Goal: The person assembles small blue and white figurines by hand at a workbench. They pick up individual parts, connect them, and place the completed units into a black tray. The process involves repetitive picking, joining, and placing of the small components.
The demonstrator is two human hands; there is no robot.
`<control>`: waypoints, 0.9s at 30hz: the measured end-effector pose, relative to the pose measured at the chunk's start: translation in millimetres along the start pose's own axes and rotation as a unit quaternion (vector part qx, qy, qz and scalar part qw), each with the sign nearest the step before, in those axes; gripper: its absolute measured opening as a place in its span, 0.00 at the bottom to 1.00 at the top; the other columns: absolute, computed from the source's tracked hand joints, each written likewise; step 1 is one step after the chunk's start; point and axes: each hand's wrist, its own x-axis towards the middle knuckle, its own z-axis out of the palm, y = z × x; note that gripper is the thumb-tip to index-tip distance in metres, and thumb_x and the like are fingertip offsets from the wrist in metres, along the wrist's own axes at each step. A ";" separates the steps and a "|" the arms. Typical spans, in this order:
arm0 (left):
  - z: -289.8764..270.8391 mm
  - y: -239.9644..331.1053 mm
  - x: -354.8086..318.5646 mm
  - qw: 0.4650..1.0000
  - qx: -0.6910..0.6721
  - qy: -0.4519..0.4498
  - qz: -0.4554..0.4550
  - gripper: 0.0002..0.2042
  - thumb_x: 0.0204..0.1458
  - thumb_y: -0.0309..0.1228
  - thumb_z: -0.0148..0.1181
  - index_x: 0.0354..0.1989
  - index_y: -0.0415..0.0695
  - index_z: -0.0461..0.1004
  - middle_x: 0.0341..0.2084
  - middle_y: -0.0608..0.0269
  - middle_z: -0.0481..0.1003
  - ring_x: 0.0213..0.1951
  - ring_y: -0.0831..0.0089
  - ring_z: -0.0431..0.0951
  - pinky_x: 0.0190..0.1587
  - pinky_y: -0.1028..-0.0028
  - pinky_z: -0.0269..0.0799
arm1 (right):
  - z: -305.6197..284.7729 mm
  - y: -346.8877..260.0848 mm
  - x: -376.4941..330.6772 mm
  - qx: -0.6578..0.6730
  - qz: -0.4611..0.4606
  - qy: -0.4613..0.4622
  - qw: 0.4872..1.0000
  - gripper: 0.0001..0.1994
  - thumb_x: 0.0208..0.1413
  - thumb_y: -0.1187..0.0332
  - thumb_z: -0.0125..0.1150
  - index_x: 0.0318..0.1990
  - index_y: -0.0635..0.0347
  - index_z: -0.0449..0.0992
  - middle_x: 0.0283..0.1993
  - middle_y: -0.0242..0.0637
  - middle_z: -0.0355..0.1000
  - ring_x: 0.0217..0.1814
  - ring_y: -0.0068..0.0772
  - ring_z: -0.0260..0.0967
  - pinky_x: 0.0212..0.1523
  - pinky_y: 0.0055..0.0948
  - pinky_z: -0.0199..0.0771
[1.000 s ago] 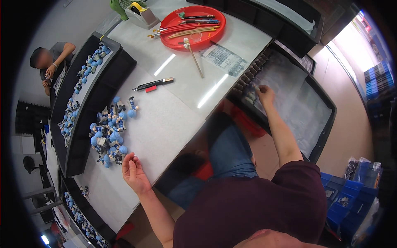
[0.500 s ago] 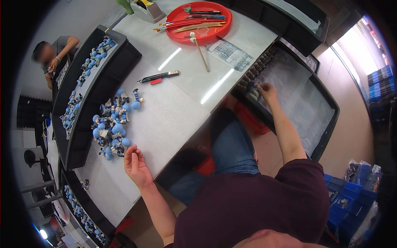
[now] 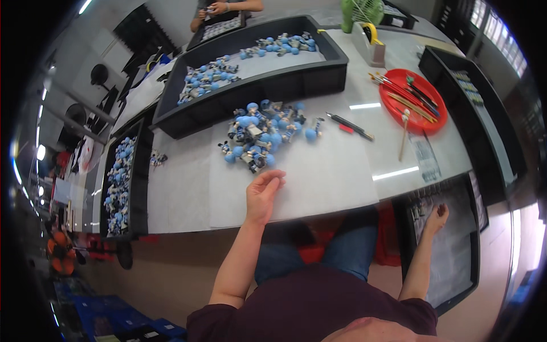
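Note:
My left hand (image 3: 263, 196) rests at the near side of a pile of small figurines (image 3: 256, 134) with round light-blue heads and dark-and-white bodies. Its fingers are loosely bent, slightly apart from the thumb, and nothing shows in them. At the right my right hand (image 3: 437, 218) hangs over a black tray (image 3: 475, 251) lined with translucent sheet. The fingers of that hand are curled in; a dark patch shows between them, too small to make out. Beside it, a row of small figures (image 3: 419, 208) lies along the tray's left and far edge.
Black bins of figurines stand behind the pile (image 3: 256, 85) and at the left (image 3: 139, 194). A red round tray (image 3: 393, 122) holds brushes and pens. Nearby lie a black pen (image 3: 353, 126), a red piece (image 3: 346, 129) and a wooden stick (image 3: 403, 142). Across the table sits a co-worker (image 3: 228, 7).
The head view has turned left and tilted up. My right hand has come away from the row of figures, toward the tray's middle. My left hand remains near the pile.

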 end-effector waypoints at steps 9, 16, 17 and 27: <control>0.3 4.2 -6.9 0.999 0.019 -0.002 0.027 0.06 0.50 0.22 0.53 0.37 0.38 0.73 0.34 0.61 0.74 0.34 0.78 0.71 0.40 0.78 0.67 | 21.6 -225.1 -67.7 0.324 -0.142 -0.017 0.935 0.15 0.51 0.80 0.51 0.48 0.66 0.62 0.46 0.38 0.65 0.42 0.26 0.63 0.42 0.21 0.65; -13.5 -3.6 -7.4 0.999 0.001 -0.029 0.030 0.05 0.54 0.28 0.51 0.28 0.41 0.68 0.22 0.62 0.72 0.25 0.79 0.69 0.32 0.79 0.65 | 62.7 -336.2 -161.0 0.388 -0.177 -0.401 0.810 0.14 0.49 0.82 0.51 0.45 0.64 0.66 0.43 0.36 0.66 0.39 0.21 0.64 0.36 0.18 0.65; -12.7 -6.1 -5.9 0.998 0.028 -0.037 0.031 0.04 0.54 0.28 0.50 0.29 0.41 0.66 0.20 0.62 0.72 0.23 0.79 0.68 0.31 0.79 0.64 | 67.8 -345.4 -167.6 0.378 -0.190 -0.420 0.803 0.14 0.48 0.81 0.52 0.44 0.64 0.67 0.42 0.36 0.67 0.38 0.21 0.65 0.34 0.18 0.66; 25.2 126.4 -50.2 0.778 0.221 0.123 0.575 0.32 0.41 0.17 0.50 0.57 0.43 0.48 0.57 0.45 0.52 0.60 0.59 0.53 0.57 0.64 0.50 | 97.1 -334.2 -202.5 0.260 -0.175 -0.551 0.773 0.17 0.45 0.78 0.57 0.45 0.64 0.68 0.41 0.36 0.67 0.35 0.21 0.64 0.35 0.18 0.66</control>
